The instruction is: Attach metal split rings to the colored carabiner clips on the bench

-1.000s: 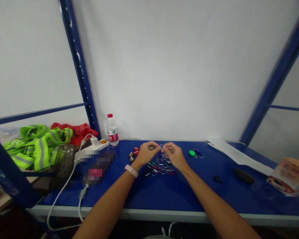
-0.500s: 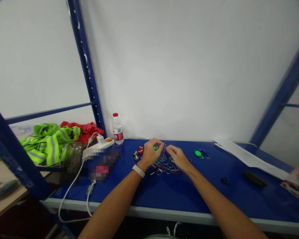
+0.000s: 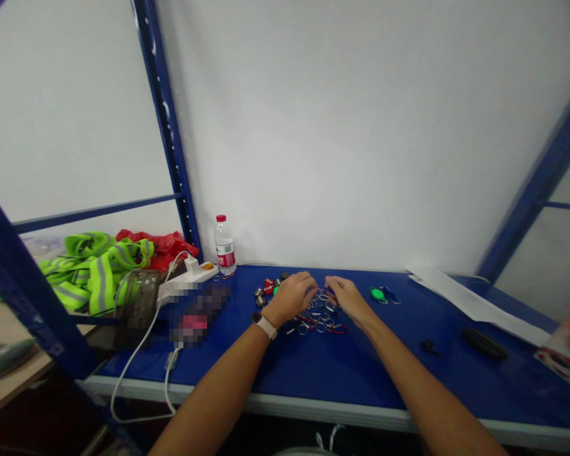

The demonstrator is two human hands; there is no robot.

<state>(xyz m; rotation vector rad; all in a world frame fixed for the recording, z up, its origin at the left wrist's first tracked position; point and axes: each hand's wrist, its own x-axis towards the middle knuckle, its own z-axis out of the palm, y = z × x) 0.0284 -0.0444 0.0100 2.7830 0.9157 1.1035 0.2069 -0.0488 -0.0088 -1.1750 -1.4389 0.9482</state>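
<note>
A heap of small metal key rings and coloured clips (image 3: 319, 320) lies on the blue table (image 3: 313, 373). My left hand (image 3: 292, 296), with a pale band on its wrist, hovers over the heap's left side with fingers curled down. My right hand (image 3: 346, 297) rests at the heap's right side, fingers pinched on a small blue piece too small to name. The two hands sit a few centimetres apart. Red and black small parts (image 3: 265, 289) lie just left of my left hand.
A water bottle (image 3: 225, 246) stands at the back by a blue upright. A white power strip (image 3: 190, 273) with cables, hi-vis vests (image 3: 95, 269) and a red bag lie left. A green key tag (image 3: 377, 294), black items (image 3: 484, 343), white paper (image 3: 475, 304) and a box lie right.
Both hands have lowered from a raised pinch together onto the heap and drawn slightly apart. The camera view has shifted a little.
</note>
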